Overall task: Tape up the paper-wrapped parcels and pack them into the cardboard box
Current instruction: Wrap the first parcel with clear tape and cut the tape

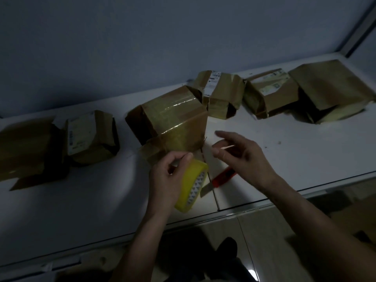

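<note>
Yellow tape roll [191, 186] sits in my left hand [166, 176], fingers curled round it, thumb and forefinger pinching the loose tape end where it meets the parcel. At about three o'clock from it my right hand [242, 155] hovers with nothing in it, fingers loosely spread just above the table [284, 155]. Under that hand, at the roll's three o'clock, a red box cutter [222, 178] lies flat on the table with its blade out. At twelve o'clock from my hands stands the brown paper-wrapped parcel [173, 119], glossy tape strips across its top and front. Farther off, at nine o'clock, two more wrapped parcels [89, 137] rest side by side. At one to two o'clock, three others [272, 94] line the table's back edge against the grey wall [142, 37].
</note>
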